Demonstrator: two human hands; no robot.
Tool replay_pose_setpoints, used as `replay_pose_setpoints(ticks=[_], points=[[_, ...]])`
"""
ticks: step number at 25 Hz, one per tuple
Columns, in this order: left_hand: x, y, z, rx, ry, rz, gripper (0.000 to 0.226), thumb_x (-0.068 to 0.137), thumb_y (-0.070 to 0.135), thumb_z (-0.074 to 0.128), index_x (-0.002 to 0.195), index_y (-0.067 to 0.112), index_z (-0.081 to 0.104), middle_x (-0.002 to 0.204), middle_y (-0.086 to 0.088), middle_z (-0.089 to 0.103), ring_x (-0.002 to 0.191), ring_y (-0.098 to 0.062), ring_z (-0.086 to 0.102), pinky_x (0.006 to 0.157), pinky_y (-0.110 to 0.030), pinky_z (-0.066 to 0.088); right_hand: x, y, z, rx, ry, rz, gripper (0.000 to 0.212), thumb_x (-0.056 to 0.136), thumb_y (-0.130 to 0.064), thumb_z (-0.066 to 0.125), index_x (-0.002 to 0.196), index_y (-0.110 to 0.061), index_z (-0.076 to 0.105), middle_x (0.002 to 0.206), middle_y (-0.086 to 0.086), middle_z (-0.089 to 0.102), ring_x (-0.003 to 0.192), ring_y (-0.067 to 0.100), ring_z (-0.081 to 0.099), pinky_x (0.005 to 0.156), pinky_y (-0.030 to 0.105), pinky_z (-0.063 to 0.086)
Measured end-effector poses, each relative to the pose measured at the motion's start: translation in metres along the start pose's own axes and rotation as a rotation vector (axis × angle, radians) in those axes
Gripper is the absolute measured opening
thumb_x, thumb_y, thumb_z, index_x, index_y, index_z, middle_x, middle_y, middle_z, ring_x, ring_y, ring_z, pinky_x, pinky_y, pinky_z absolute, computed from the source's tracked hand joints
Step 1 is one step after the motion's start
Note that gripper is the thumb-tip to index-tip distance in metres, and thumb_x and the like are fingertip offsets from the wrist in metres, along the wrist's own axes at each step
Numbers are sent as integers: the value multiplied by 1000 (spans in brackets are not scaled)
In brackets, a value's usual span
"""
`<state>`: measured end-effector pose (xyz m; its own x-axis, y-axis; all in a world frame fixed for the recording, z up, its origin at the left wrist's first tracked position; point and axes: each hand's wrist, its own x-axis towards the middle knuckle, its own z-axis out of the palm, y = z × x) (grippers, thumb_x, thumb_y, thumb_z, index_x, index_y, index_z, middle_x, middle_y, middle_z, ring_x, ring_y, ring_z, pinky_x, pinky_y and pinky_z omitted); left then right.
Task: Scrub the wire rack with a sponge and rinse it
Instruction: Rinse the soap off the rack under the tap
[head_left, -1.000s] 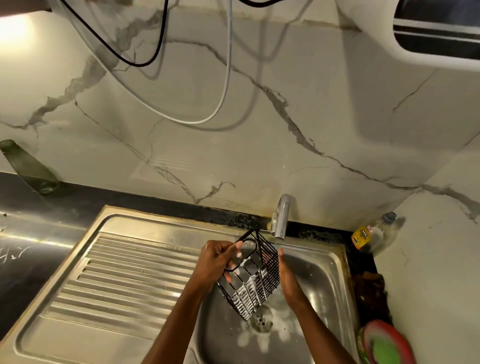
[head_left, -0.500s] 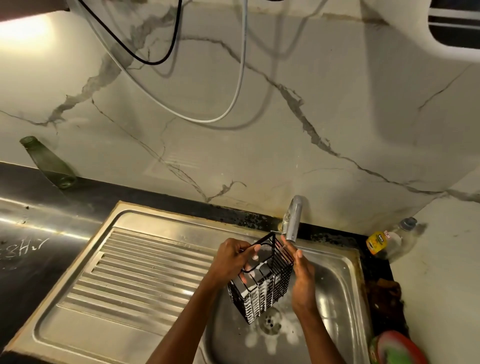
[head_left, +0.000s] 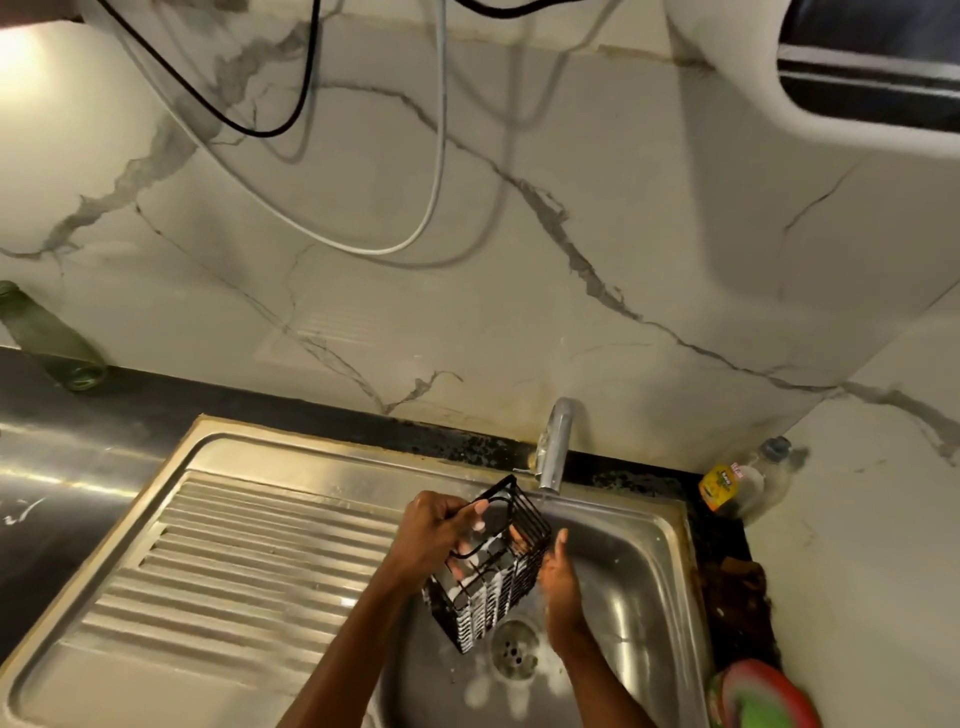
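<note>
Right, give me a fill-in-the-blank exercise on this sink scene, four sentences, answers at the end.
1. The left hand grips the black wire rack above the ____ of the sink.
2. The right hand rests against the rack's ____ side.
3. White ____ clings to the rack's lower wires.
4. The clear bottle with the yellow label stands in the corner to the ____ of the tap.

Missing words: basin; right; foam; right

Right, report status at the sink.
Left hand grips wire rack over basin. Right hand flat against rack's side, no sponge seen. Tap just above; nothing blocking.
</note>
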<state>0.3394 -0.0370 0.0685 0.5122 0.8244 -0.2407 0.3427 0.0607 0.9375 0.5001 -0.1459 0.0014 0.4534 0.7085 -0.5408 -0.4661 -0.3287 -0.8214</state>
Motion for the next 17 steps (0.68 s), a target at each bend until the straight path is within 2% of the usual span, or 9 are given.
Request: replay_pose_setpoints(ticks=[2, 3, 5, 6, 8, 10, 12, 15, 17], points=[[-1, 1, -3, -35, 13, -17, 38, 99, 35, 66, 79, 3, 74, 56, -8, 62, 41, -21, 60, 39, -25, 49, 1, -6, 10, 3, -15, 56, 75, 94, -67, 27, 137, -11, 54, 144, 11, 54, 128, 21, 56, 107, 35, 43], [-1, 1, -4, -40, 34, -16, 39, 98, 35, 66, 79, 2, 74, 54, -6, 62, 40, -20, 60, 39, -25, 49, 0, -9, 13, 39, -2, 53, 73, 97, -64, 26, 137, -11, 55, 143, 11, 56, 127, 22, 57, 102, 33, 47], [0, 4, -4, 16, 54, 11, 40, 98, 38, 66, 77, 5, 74, 54, -4, 63, 41, -20, 61, 40, -26, 49, -6, -18, 22, 64, -60, -48, 65, 101, -59, 25, 127, -13, 62, 130, 12, 66, 117, 24, 65, 86, 29, 56], [2, 4, -4, 54, 51, 25, 39, 98, 39, 66, 75, 8, 73, 54, -4, 64, 41, -21, 63, 41, -26, 50, -8, -21, 26, 54, -70, -77, 64, 101, -61, 26, 125, -14, 64, 124, 10, 69, 114, 25, 66, 85, 32, 57], [5, 3, -5, 94, 34, 49, 38, 99, 40, 66, 71, 15, 72, 53, -5, 64, 42, -23, 66, 42, -28, 51, -16, -37, 33, 38, -31, -121, 67, 100, -62, 25, 126, -14, 64, 120, 4, 72, 113, 18, 67, 92, 32, 53], [6, 2, -3, 105, 8, 66, 37, 98, 42, 67, 70, 18, 72, 54, -5, 64, 43, -26, 67, 42, -30, 53, -21, -44, 26, 71, -3, -230, 64, 102, -53, 22, 126, -9, 63, 119, -1, 73, 112, 8, 66, 92, 24, 52], [5, 3, -1, 82, -8, 62, 37, 97, 42, 68, 73, 16, 74, 54, -6, 64, 43, -25, 65, 43, -32, 55, -16, -36, 17, 61, 44, -276, 64, 103, -51, 24, 130, -5, 61, 126, 3, 69, 121, 14, 62, 103, 31, 46], [0, 12, -2, 12, 6, 62, 38, 96, 39, 69, 77, 8, 76, 54, -7, 63, 41, -22, 61, 40, -29, 53, 1, -3, 2, -31, 72, -170, 70, 99, -66, 29, 140, -14, 53, 135, -3, 59, 131, 18, 52, 116, 44, 33], [-1, 17, -9, -40, 33, 56, 37, 97, 35, 69, 78, 4, 75, 54, -11, 62, 38, -18, 57, 38, -25, 49, 19, 27, -12, -62, 46, -47, 77, 92, -77, 33, 143, -22, 48, 146, -2, 52, 134, 14, 48, 118, 43, 31]])
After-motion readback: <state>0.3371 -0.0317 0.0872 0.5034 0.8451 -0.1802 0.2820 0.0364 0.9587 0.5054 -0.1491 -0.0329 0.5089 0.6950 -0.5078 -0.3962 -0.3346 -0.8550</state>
